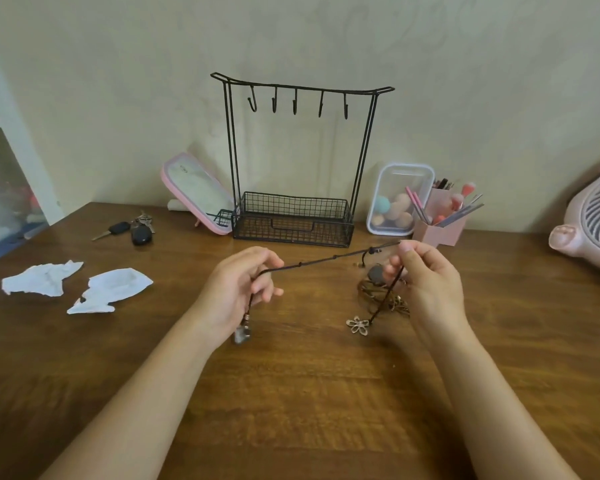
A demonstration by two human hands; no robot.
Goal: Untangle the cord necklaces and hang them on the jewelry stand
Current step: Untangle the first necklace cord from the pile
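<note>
Left hand [243,285]: pinching one end of the dark cord necklace [326,260].
Right hand [426,275]: pinching the other end.
Cord: stretching between both hands, above the table [291,393].
Jewelry stand [297,161]: standing behind, hooks bare.

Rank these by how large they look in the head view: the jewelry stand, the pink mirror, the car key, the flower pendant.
1. jewelry stand
2. pink mirror
3. car key
4. flower pendant, nearer the camera, yet clearly smallest
</note>
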